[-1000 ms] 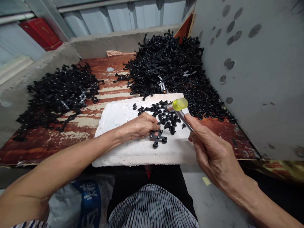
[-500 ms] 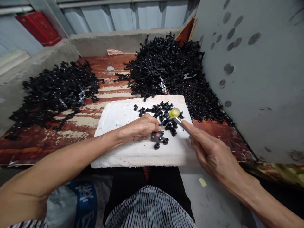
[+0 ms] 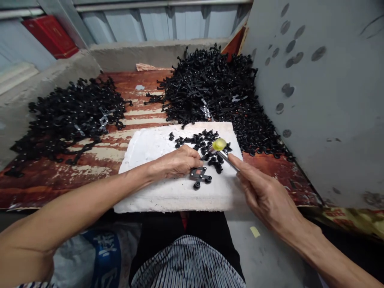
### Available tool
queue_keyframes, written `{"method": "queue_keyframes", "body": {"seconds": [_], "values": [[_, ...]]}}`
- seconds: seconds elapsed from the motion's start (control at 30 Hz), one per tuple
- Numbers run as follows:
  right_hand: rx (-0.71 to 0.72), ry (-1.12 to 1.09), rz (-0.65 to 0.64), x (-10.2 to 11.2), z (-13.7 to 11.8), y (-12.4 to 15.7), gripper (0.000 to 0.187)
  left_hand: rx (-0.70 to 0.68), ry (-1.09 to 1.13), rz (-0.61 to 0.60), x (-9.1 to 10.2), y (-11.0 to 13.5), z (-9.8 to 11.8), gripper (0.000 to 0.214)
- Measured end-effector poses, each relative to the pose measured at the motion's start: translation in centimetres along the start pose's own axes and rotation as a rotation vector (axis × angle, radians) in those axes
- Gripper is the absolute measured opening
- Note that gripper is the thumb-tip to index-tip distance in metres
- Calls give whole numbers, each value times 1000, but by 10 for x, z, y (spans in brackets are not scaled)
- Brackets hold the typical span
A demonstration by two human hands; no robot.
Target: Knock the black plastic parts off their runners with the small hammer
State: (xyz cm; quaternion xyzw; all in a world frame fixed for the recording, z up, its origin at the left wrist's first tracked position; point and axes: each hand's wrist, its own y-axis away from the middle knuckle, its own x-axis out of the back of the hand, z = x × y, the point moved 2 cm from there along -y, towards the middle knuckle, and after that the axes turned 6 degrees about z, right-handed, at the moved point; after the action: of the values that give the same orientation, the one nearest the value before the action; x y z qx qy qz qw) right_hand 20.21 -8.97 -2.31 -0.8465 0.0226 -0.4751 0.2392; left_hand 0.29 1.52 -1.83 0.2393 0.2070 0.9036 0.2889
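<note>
My right hand (image 3: pixel 261 182) is closed around the metal handle of a small mallet (image 3: pixel 219 145) with a yellow, translucent face. The mallet's head is over the loose parts near my left fingertips. My left hand (image 3: pixel 184 161) is closed on a black linkage piece (image 3: pixel 199 173) with joined bars, pale rivets and two small rollers (image 3: pixel 197 185) at its near end. Its far end is partly hidden by my fingers. Small black rollers (image 3: pixel 216 163) lie scattered just beyond, on a white foam slab (image 3: pixel 144 188) under both hands.
A big heap of black linkage parts (image 3: pixel 210 76) rises behind the slab and spreads down its right side. Another heap (image 3: pixel 72 108) lies at the left on the worn red-brown tabletop (image 3: pixel 141 110). A grey panel (image 3: pixel 336 100) bounds the right. A red box (image 3: pixel 51 36) is at upper left.
The mallet head and my right hand have shifted very slightly left. My left hand keeps its grip on the linkage, which has barely moved. The camera view has shifted a little.
</note>
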Motion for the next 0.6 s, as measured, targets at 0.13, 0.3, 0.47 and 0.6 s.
{"method": "queue_keyframes", "body": {"seconds": [0.13,0.3,0.47,0.6], "values": [[21,29,49,8,-2,9,54,-56,-63,-17,16,15,0,21],[24,127,-69,0,1,15,52,-133,-332,-103,39,25,-5,18],[9,87,-142,-13,-5,4,54,-247,-557,-168,44,24,1,17],[-65,-98,-31,-9,-10,2,50,-502,-736,83,42,36,3,11]]}}
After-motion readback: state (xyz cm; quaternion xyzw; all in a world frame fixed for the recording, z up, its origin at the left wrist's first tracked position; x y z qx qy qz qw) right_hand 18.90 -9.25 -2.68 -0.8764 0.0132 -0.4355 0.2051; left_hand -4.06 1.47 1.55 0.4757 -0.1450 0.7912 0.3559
